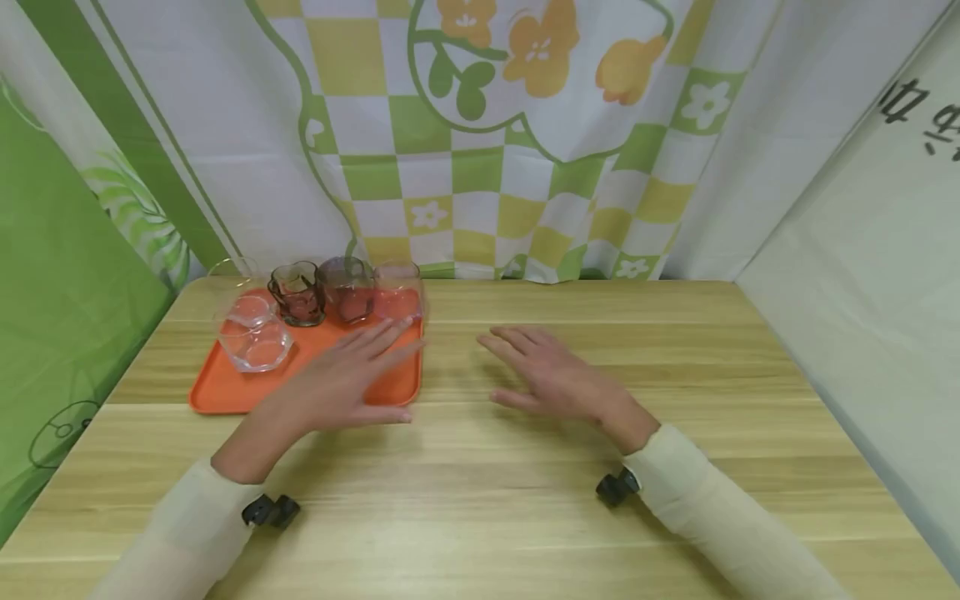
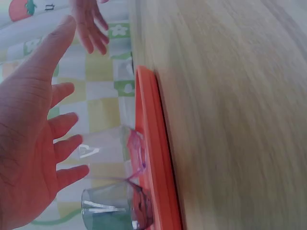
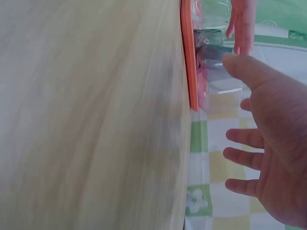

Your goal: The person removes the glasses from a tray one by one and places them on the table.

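- Cream sleeves (image 1: 187, 525), nearest, behind both hands.
- Wooden table (image 1: 480, 500) below the hands.
- Orange tray (image 1: 225, 396) beneath and beyond the left hand, well left of the right.
- Left hand (image 1: 337, 387): fingers outstretched and apart, gripping nothing, above the tray's right part.
- Right hand (image 1: 558, 379): fingers extended, gripping nothing, above the table.
- Drinking glasses stand on the tray: a front clear glass (image 1: 258, 346) left of the left hand; beyond it a dark glass (image 1: 298, 293), a grey glass (image 1: 348, 289) and an end glass (image 1: 399, 287), nearest the left fingertips.
- Risk: a low left-hand sweep could topple the see-through, easily misjudged end glass into its close neighbour.
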Motion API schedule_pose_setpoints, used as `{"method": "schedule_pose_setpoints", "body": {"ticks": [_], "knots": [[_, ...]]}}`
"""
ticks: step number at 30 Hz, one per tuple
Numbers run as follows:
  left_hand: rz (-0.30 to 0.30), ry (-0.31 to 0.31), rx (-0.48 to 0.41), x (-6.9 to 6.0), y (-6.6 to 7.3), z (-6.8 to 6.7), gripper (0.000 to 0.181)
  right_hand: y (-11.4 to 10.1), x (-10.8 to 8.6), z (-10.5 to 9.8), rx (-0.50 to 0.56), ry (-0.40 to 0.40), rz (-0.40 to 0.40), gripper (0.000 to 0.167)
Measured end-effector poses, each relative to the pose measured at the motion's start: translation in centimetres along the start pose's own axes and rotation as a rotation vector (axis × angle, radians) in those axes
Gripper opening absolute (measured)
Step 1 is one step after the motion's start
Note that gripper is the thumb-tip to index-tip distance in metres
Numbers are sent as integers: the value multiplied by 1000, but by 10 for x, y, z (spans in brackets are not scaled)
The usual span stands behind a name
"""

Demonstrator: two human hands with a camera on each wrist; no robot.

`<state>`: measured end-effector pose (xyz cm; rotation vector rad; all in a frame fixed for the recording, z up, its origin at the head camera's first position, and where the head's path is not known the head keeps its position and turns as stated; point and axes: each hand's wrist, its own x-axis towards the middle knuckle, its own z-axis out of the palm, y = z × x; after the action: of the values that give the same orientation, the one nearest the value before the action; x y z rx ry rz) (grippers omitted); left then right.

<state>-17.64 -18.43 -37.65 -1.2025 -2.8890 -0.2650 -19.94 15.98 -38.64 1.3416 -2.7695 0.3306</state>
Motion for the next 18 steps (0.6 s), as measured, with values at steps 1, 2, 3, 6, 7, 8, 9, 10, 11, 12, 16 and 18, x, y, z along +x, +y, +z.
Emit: {"method": "schedule_pose_setpoints", "body": {"ticks": [1,2,3,6,7,8,9,10,11,12,16,18], "knots": [[-5,3,-3,-2,-1,0,95,-1,2,1,2,6,1,78],[-9,9,-11,-5,-2,0,95,-3,3,2,0,11,4,77],[-13,14,-20,-7,-2,-1,94,-4,5,3,0,19,7,77],[-20,25,-36,-14,-4,-3,92,-9,10,5,1,30,23,76],[-23,31,-33,-16,-5,-4,91,-11,12,6,5,32,29,76],[-25,39,-29,-18,-6,-6,89,-13,15,7,11,38,31,74],[-26,47,-23,-21,-6,-7,86,-15,17,8,23,47,31,73],[-25,58,-19,-23,-7,-9,83,-17,20,9,30,54,29,71],[-27,71,-18,-25,-7,-10,80,-19,22,10,34,63,28,69],[-27,82,-19,-27,-7,-12,77,-21,25,11,39,70,29,68],[-44,113,-36,-33,-8,-19,64,-28,34,16,65,103,19,63],[-71,120,-45,-37,-9,-22,58,-32,39,19,80,109,22,59]]}}
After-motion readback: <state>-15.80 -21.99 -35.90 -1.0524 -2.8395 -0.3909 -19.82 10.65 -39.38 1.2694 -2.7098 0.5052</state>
